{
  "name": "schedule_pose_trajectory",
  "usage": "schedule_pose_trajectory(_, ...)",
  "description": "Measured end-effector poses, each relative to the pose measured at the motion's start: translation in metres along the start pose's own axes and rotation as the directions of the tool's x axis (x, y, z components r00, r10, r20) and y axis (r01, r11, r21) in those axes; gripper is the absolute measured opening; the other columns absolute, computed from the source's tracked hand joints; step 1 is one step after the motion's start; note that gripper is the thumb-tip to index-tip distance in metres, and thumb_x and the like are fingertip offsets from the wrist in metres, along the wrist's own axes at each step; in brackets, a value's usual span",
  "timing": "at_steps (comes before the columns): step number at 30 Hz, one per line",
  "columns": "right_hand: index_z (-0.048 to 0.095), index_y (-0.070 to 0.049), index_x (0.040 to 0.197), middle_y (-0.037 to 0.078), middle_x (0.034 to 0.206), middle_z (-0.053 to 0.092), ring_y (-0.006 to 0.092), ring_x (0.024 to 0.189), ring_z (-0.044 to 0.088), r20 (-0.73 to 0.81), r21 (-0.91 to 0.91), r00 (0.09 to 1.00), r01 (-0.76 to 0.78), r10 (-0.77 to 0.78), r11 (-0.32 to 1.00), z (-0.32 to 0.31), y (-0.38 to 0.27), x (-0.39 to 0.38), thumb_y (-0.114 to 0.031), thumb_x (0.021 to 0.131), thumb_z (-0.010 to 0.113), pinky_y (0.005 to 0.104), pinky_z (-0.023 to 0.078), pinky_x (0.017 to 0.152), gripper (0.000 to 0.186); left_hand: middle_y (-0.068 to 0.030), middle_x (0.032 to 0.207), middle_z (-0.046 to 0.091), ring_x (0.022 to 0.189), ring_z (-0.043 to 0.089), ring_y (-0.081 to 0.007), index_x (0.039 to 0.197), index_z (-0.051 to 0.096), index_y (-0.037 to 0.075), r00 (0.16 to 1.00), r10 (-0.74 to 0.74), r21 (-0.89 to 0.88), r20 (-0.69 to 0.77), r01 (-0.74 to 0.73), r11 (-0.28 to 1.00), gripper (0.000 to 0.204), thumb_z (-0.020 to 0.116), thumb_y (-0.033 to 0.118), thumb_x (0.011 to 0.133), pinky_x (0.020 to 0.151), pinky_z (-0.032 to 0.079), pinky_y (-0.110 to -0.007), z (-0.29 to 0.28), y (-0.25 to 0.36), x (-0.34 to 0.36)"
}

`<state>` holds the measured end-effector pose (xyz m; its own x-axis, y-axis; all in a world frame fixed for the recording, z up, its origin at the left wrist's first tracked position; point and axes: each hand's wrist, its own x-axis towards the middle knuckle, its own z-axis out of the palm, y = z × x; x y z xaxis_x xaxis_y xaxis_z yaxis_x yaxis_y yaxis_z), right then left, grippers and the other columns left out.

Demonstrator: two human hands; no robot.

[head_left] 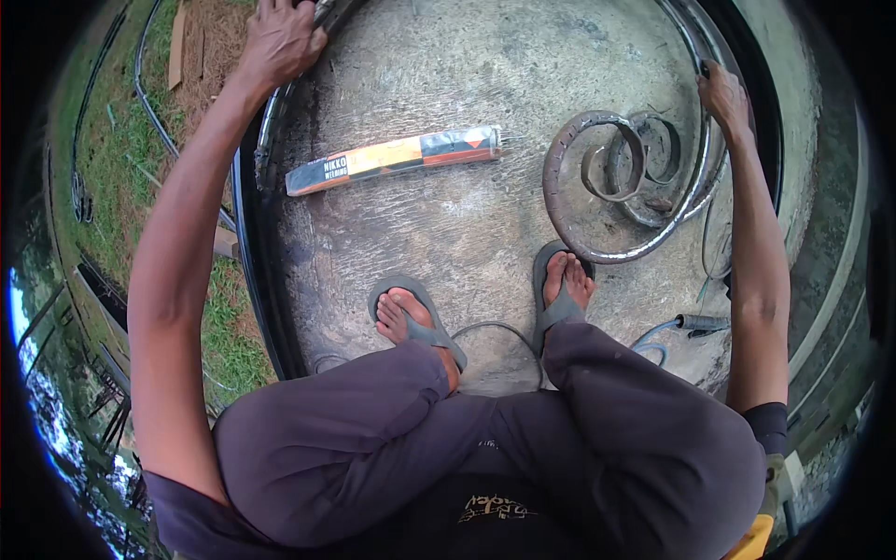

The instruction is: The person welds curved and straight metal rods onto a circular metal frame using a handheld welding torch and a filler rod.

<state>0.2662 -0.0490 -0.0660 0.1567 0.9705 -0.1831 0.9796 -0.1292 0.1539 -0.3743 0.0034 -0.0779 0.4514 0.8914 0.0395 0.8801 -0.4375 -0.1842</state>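
My left hand (285,39) is closed around a curved metal bar (273,119) at the upper left. My right hand (724,101) is closed around an upright length of bent metal bar (684,30) at the upper right. Left of its lower part lies a scrolled piece of flat and round metal (557,187), touching or very near my right foot. A long orange, white and black packet (392,155), with thin rods showing at its right end, lies on the concrete between my hands. The tops of both bars run out of view.
My sandalled feet (415,327) rest on the concrete (439,243). A black metal frame (257,280) curves along the left edge, beside grass (233,345) and wooden boards (177,51). A tool handle (700,322) with a blue cable lies at lower right, and a dark cable (495,325) crosses between my feet.
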Motion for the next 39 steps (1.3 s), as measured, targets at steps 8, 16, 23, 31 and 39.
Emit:
schedule_pose_trajectory(8, 0.066, -0.011, 0.134, 0.020, 0.123, 0.071, 0.0381, 0.117, 0.066, -0.159, 0.159, 0.970, -0.160, 0.185, 0.974, -0.018, 0.029, -0.135, -0.027, 0.093, 0.066, 0.0479, 0.052, 0.101, 0.044, -0.0335, 0.162, 0.024, 0.140, 0.038, -0.0531, 0.113, 0.060, -0.002, 0.996, 0.065, 0.011, -0.067, -0.064, 0.998, 0.037, 0.065, 0.026, 0.090, 0.107, 0.042, -0.063, 0.012, -0.007, 0.006)
schedule_pose_trajectory(16, 0.067, -0.011, 0.133, 0.022, 0.127, 0.069, 0.0412, 0.121, 0.064, 0.045, 0.128, 0.736, -0.675, 0.676, 0.727, -0.032, 0.069, -0.421, -0.030, 0.091, 0.069, 0.0506, 0.051, 0.104, 0.046, -0.0316, 0.163, 0.025, 0.144, 0.035, -0.0519, 0.119, 0.063, 0.003, 0.995, 0.084, 0.052, -0.053, -0.081, 0.995, 0.042, 0.061, 0.037, 0.095, 0.101, 0.048, -0.063, 0.030, -0.023, 0.013)
schedule_pose_trajectory(23, 0.072, -0.008, 0.129, 0.023, 0.129, 0.069, 0.0386, 0.123, 0.065, 0.260, 0.146, 0.362, -0.931, 0.895, 0.334, -0.004, 0.083, -0.625, -0.031, 0.087, 0.073, 0.0474, 0.051, 0.105, 0.047, -0.0315, 0.165, 0.019, 0.145, 0.033, -0.0518, 0.121, 0.066, 0.003, 0.997, 0.077, -0.014, -0.025, -0.078, 0.997, 0.046, 0.062, 0.042, 0.097, 0.100, 0.049, -0.064, 0.038, -0.028, 0.022)
schedule_pose_trajectory(31, 0.073, -0.007, 0.127, 0.024, 0.126, 0.070, 0.0374, 0.120, 0.067, 0.292, 0.312, 0.362, -0.911, 0.885, 0.269, 0.036, 0.087, -0.608, -0.035, 0.083, 0.078, 0.0434, 0.052, 0.105, 0.052, -0.0296, 0.165, 0.022, 0.142, 0.038, -0.0521, 0.116, 0.071, 0.002, 0.985, 0.126, -0.108, -0.114, -0.138, 0.984, 0.051, 0.064, 0.048, 0.096, 0.104, 0.046, -0.062, 0.048, -0.046, 0.021)
schedule_pose_trajectory(39, 0.070, -0.007, 0.129, 0.024, 0.134, 0.066, 0.0397, 0.129, 0.060, 0.294, 0.492, 0.325, -0.858, 0.899, 0.149, 0.107, 0.073, -0.514, -0.044, 0.084, 0.078, 0.0466, 0.048, 0.109, 0.059, -0.0283, 0.160, 0.035, 0.138, 0.046, -0.0472, 0.134, 0.066, 0.012, 0.999, 0.043, -0.030, -0.011, -0.043, 0.999, 0.058, 0.062, 0.056, 0.097, 0.106, 0.044, -0.056, 0.007, -0.032, -0.011)
